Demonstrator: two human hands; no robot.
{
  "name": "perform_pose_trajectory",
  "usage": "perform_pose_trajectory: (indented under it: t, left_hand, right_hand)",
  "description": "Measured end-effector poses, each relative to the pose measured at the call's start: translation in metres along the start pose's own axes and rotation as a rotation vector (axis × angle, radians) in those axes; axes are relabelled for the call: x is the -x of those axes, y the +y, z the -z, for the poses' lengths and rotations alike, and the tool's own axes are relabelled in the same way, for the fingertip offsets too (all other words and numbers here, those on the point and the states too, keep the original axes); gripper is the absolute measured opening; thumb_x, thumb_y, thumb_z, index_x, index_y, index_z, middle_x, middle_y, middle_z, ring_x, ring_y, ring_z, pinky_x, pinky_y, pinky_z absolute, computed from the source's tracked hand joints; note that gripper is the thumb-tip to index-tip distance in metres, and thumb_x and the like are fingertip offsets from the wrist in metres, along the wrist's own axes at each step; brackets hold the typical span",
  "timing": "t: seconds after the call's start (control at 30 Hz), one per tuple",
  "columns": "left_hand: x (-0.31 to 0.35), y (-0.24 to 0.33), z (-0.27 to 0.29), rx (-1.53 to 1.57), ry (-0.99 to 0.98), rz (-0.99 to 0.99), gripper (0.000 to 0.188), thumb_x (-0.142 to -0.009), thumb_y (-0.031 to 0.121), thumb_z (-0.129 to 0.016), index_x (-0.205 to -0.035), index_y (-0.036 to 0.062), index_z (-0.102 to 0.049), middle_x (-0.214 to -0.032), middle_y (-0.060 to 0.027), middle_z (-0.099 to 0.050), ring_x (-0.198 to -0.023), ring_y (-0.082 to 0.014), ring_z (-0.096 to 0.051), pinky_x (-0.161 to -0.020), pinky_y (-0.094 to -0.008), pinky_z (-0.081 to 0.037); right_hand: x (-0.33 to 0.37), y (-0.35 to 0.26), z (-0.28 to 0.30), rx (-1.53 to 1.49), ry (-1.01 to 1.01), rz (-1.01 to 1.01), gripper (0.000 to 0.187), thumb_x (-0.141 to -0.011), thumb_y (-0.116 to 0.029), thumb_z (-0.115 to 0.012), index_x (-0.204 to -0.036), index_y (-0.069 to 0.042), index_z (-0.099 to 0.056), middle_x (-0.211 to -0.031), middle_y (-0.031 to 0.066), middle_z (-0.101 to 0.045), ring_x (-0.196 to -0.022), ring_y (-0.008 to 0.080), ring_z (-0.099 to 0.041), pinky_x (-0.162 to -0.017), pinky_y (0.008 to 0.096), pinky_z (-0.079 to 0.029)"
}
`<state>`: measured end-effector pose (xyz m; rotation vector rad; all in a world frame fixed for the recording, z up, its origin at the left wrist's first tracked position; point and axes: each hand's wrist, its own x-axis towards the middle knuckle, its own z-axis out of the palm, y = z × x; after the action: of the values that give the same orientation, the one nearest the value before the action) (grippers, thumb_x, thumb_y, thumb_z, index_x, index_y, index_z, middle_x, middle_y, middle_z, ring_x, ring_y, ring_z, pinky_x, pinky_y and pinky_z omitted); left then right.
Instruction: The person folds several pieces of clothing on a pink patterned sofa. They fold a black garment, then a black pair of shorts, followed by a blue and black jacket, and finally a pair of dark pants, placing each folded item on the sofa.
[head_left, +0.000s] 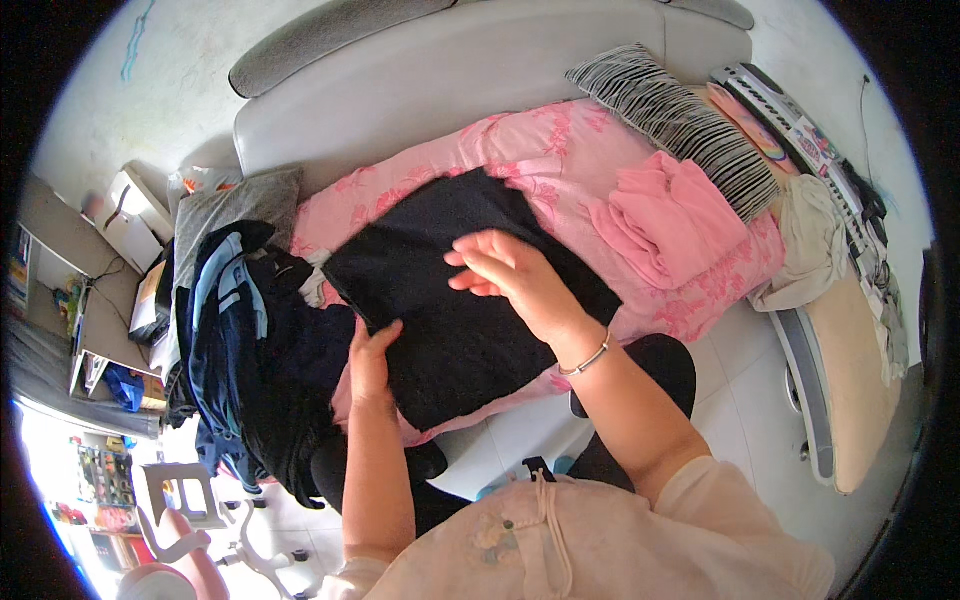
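A folded black garment (480, 330) lies across a pink flowered bed cover, laid out as a rough rectangle; its exact kind cannot be made out. At its left edge, my left hand (372, 358) pinches the cloth, thumb on top and the other fingers partly hidden. Over the middle of the garment hovers my right hand (503, 275), its fingers loosely bent and apart, with nothing in them. A thin bracelet (588, 358) circles my right wrist.
Dark clothes (250, 330) are heaped at the left. A folded pink garment (672, 222) and a striped pillow (680, 125) lie on the right of the bed cover (400, 195). Beyond are a keyboard (800, 150) and a pale cloth (803, 245). A grey backrest (450, 75) closes the far side.
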<state>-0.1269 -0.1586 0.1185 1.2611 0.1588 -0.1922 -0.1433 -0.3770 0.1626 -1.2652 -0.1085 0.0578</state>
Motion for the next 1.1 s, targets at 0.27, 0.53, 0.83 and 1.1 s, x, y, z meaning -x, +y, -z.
perform_pose_trajectory:
  t: [0.27,0.53,0.83,1.1]
  left_hand:
    - [-0.026,-0.124,0.097,0.135,0.008,0.319,0.054,-0.089,0.017,-0.057,-0.139,0.0054,-0.039,-0.138,-0.0126,-0.047,-0.122,-0.0303,-0.046,-0.106,-0.0416,-0.034]
    - [-0.067,-0.098,0.063,-0.18,0.305,-0.004,0.057,-0.089,0.031,-0.062,-0.131,-0.0044,-0.045,-0.129,-0.0153,-0.053,-0.119,-0.0273,-0.051,-0.099,-0.0353,-0.04]
    - [-0.119,-0.119,0.075,-0.784,0.556,-0.295,0.056,-0.094,0.031,-0.054,-0.13,-0.0112,-0.042,-0.131,-0.0294,-0.048,-0.124,-0.0386,-0.045,-0.103,-0.0384,-0.035]
    - [-0.116,-0.11,0.068,-0.837,0.539,-0.235,0.053,-0.096,0.029,-0.05,-0.126,-0.0141,-0.044,-0.127,-0.0326,-0.049,-0.12,-0.0416,-0.048,-0.101,-0.0401,-0.038]
  right_hand:
    - [0.008,0.171,0.091,0.486,0.506,-0.13,0.023,-0.089,-0.024,-0.058,-0.096,-0.002,-0.059,-0.07,0.0097,-0.063,-0.062,0.0202,-0.064,-0.06,0.0324,-0.049]
    - [-0.062,0.149,0.077,1.048,0.428,0.061,0.039,-0.089,-0.036,-0.056,-0.098,0.002,-0.06,-0.091,0.0199,-0.065,-0.086,0.0364,-0.063,-0.075,0.0437,-0.049]
    - [-0.13,0.179,0.054,1.072,0.425,0.115,0.033,-0.091,-0.033,-0.055,-0.087,-0.001,-0.06,-0.084,0.0189,-0.064,-0.078,0.038,-0.061,-0.068,0.045,-0.048]
    - [-0.141,0.165,0.077,0.726,0.3,-0.357,0.041,-0.09,-0.037,-0.056,-0.088,0.003,-0.06,-0.075,0.0168,-0.063,-0.073,0.0262,-0.061,-0.066,0.0395,-0.045]
